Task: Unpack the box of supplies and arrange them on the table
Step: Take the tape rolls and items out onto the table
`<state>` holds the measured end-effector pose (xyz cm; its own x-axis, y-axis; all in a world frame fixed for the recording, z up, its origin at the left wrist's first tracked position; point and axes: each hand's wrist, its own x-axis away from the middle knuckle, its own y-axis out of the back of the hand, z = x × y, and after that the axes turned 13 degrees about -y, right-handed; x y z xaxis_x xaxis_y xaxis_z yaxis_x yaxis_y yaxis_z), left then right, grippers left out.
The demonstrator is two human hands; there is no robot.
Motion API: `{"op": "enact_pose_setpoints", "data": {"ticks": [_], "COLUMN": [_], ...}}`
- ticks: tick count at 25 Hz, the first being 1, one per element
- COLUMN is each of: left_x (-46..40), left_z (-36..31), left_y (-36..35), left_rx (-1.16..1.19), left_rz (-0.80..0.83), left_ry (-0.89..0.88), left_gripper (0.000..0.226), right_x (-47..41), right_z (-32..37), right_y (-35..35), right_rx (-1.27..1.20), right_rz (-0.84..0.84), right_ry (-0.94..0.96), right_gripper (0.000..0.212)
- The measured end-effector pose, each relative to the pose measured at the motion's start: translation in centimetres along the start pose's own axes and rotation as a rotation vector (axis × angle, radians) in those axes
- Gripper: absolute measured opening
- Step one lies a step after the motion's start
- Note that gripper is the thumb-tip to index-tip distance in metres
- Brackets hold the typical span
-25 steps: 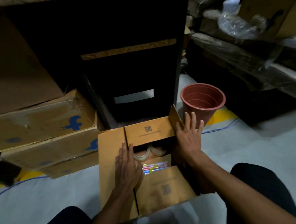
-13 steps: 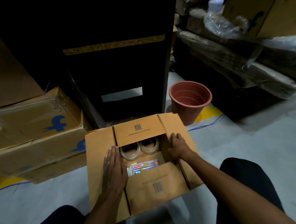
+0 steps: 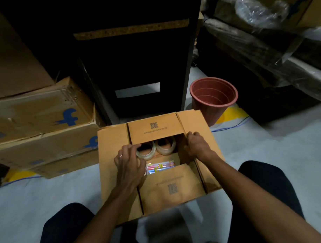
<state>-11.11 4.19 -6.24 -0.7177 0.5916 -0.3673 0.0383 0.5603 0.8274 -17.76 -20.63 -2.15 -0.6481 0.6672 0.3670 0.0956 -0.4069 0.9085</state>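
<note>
You are in a storeroom or warehouse corner. Stacked shipping cartons (image 3: 41,129) with blue logos crowd your left, plastic-wrapped goods (image 3: 257,12) pile up on your right, and a bare grey concrete floor (image 3: 277,146) with yellow painted marks (image 3: 230,112) runs under a dark cabinet (image 3: 135,55) and an empty plastic pot (image 3: 213,97).

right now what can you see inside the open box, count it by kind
Tape rolls: 2, the left tape roll gripped by the left hand, the right tape roll beside it
Packs of coloured pens: 1, the pen pack lying nearer the person
Total: 3 visible in the open box; the flaps hide the rest of the inside.
</note>
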Motion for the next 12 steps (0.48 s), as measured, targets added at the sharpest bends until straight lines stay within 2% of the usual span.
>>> {"op": "enact_pose_setpoints", "data": {"ticks": [2,4,6,8,10,12], "left_x": [-0.5,-0.1,-0.2,-0.3,-1.2,-2.1], "left_z": [-0.7,-1.3,-1.5,-2.0,-3.0,-3.9], "left_y": [0.2,0.2,0.2,0.4,1.6,3.1], "left_rx": [0.054,0.21,0.383,0.503,0.628,0.749], "left_rz": [0.166,0.389,0.497,0.486,0.471,0.616], "left_ry": [-0.093,-0.097,-0.016,0.034,0.128,0.241], "left_gripper": [0.036,0.043,0.037,0.029,0.026,0.026], "right_x": [0.4,1.1,1.9,2.4,2.3,1.9], "right_z": [0.5,0.8,1.0,1.1,1.7,1.8], "right_y": [0.8,0.9,0.4,-0.2,0.3,0.8], "right_rx": [-0.029,-0.064,-0.067,-0.1,-0.125,-0.143], "right_rz": [-0.053,0.005,0.216,0.472,0.551,0.635], "right_ry": [0.063,0.14,0.178,0.172,0.171,0.14], "right_gripper": [0.043,0.035,0.03,0.029,0.027,0.021]}}
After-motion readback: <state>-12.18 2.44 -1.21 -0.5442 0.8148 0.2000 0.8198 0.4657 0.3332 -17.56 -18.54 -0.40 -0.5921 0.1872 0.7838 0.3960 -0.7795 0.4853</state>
